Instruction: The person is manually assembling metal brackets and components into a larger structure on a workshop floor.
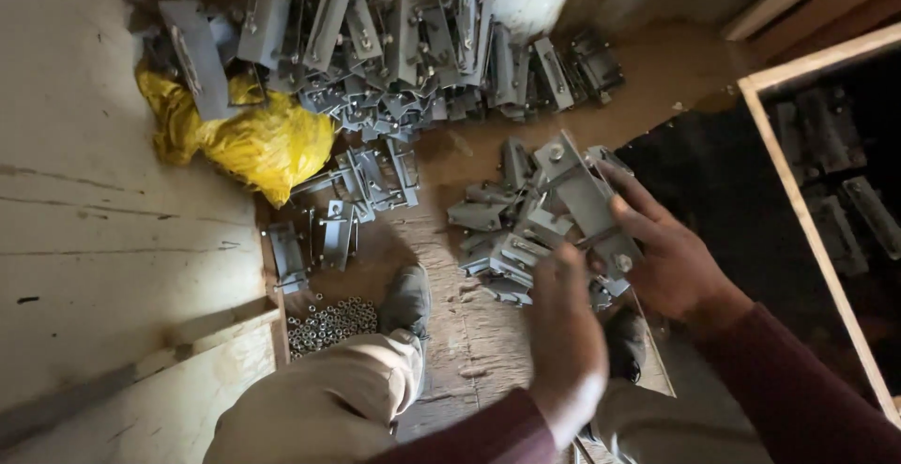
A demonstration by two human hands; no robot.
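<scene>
My right hand (671, 262) has its grip closed around a grey metal bracket (587, 203), held above a small heap of brackets (502, 239) on the floor. My left hand (568, 342) hovers blurred just beside it, fingers loosely curled, holding nothing I can make out. A crumpled yellow plastic bag (253, 140) lies left, under a larger bracket pile (404, 51); a wooden crate (798, 182) stands right.

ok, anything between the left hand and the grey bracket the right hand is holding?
Nothing visible. The right hand grips the grey metal bracket from its right side, and the left hand sits just below its lower end, blurred, with no part between them. The small pile of brackets lies underneath on the floor, not in the gap.
</scene>
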